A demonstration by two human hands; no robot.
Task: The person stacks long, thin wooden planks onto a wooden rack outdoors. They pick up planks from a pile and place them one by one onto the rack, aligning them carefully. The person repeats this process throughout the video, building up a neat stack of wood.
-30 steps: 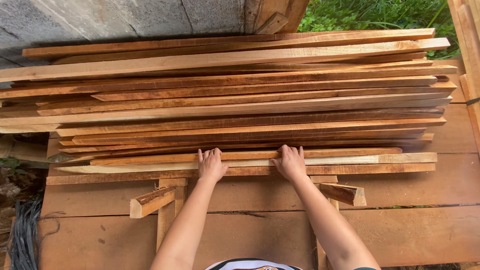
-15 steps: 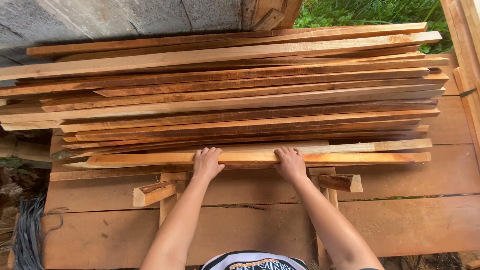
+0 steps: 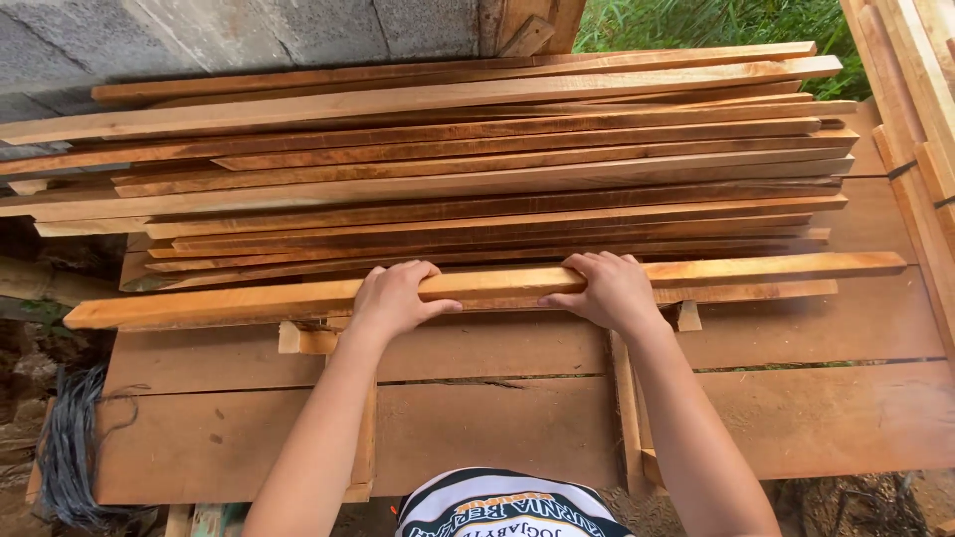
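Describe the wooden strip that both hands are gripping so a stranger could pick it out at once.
Start at the stack of long wooden slats lying across the plank platform. The strip is the one at the stack's near edge, closest to the person. Unlike its neighbours, it is pale and orange-tinted, juts out past the stack at both ends, and has the left hand and right hand wrapped over it.

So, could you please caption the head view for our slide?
Both hands, left and right, grasp a long wooden slat beside stacked slats.
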